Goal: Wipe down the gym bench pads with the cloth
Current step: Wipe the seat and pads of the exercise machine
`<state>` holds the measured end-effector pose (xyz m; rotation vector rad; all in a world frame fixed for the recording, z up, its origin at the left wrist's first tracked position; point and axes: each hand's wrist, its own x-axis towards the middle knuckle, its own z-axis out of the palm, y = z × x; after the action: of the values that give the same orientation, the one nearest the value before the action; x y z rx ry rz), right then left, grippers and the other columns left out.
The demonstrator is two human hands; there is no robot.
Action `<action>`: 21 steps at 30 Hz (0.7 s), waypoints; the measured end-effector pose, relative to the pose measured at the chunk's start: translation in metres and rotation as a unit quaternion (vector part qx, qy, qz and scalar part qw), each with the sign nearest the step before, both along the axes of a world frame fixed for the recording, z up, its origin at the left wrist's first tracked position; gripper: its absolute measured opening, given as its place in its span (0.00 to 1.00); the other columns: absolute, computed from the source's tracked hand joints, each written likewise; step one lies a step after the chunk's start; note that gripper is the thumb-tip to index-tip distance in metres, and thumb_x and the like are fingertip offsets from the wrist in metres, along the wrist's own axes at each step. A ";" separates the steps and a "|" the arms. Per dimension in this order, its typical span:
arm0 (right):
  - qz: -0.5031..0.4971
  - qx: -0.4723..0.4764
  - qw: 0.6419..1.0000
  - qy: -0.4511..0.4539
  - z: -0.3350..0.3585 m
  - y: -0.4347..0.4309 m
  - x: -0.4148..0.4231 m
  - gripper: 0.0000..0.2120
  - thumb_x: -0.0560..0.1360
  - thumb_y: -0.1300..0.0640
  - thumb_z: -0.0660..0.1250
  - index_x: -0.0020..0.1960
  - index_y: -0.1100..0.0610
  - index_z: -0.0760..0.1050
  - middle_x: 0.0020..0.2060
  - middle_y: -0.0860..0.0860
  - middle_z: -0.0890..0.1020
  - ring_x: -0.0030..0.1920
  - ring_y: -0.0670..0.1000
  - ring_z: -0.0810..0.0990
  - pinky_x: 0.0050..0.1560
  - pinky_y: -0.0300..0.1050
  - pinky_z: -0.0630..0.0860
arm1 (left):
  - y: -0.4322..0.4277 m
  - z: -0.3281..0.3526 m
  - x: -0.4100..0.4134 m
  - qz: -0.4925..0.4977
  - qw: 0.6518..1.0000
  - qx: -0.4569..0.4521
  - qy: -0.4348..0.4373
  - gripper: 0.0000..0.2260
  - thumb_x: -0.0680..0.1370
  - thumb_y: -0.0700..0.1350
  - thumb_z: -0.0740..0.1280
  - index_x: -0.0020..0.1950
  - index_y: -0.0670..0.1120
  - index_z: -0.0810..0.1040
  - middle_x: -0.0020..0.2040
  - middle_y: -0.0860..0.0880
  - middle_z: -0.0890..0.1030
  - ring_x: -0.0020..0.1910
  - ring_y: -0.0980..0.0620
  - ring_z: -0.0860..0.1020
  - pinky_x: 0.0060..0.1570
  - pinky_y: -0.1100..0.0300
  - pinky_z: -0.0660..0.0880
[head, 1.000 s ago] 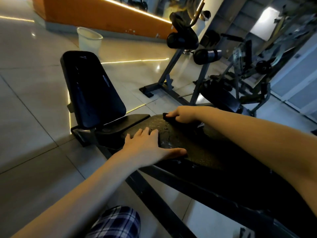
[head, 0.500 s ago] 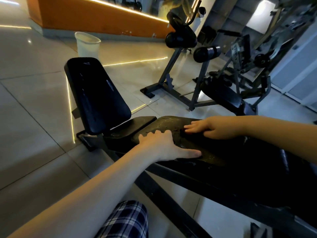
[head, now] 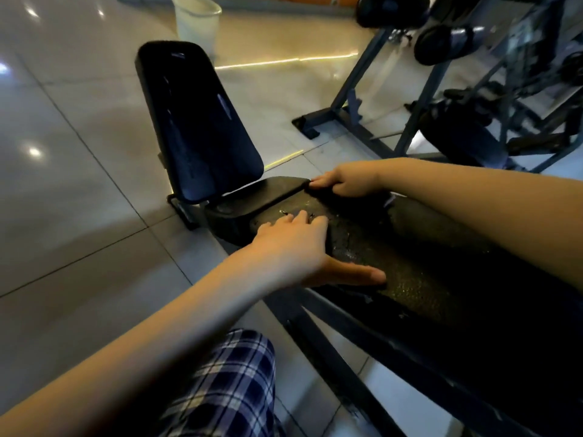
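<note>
Your head camera shows three pads: an upright back pad (head: 198,121), a small seat pad (head: 262,197) and a long pad (head: 410,263). Your left hand (head: 299,250) lies flat on the long pad, fingers spread. Your right hand (head: 345,182) curls round one dark cloth (head: 344,201) at that pad's far end. One white bin (head: 197,20) stands behind.

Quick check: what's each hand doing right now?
Left hand: open, flat on the bench pad.
Right hand: fingers curled round the dark cloth at the pad's far end.
</note>
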<state>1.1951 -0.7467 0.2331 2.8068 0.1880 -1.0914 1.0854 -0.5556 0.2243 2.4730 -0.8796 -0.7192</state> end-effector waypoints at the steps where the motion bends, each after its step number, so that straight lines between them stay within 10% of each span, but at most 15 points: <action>1: 0.006 0.000 1.000 -0.005 -0.003 0.002 0.005 0.26 0.79 0.61 0.53 0.74 0.41 0.61 0.71 0.54 0.68 0.67 0.56 0.70 0.71 0.56 0.63 | -0.001 0.002 0.000 -0.003 1.000 0.006 0.004 0.54 0.60 0.80 0.58 0.78 0.49 0.57 0.78 0.46 0.59 0.75 0.44 0.60 0.73 0.43 0.60; 13: 0.071 0.055 0.992 0.089 0.077 -0.029 -0.088 0.29 0.81 0.65 0.54 0.74 0.40 0.54 0.73 0.33 0.51 0.72 0.34 0.47 0.69 0.33 0.41 | 0.026 -0.004 0.023 0.063 0.995 -0.003 0.077 0.57 0.55 0.76 0.58 0.79 0.51 0.53 0.79 0.51 0.57 0.76 0.50 0.59 0.75 0.50 0.58; 21: 0.070 0.072 0.994 0.046 0.033 -0.003 -0.040 0.27 0.80 0.65 0.54 0.76 0.47 0.58 0.76 0.42 0.56 0.75 0.43 0.52 0.71 0.38 0.43 | 0.042 -0.022 0.025 0.060 0.995 -0.055 0.062 0.53 0.58 0.72 0.62 0.79 0.53 0.55 0.79 0.55 0.57 0.77 0.55 0.56 0.72 0.60 0.56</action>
<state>1.1551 -0.7494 0.2660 2.8160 0.4816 -1.2201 1.1108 -0.5140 0.2024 2.3349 -0.6999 -0.7529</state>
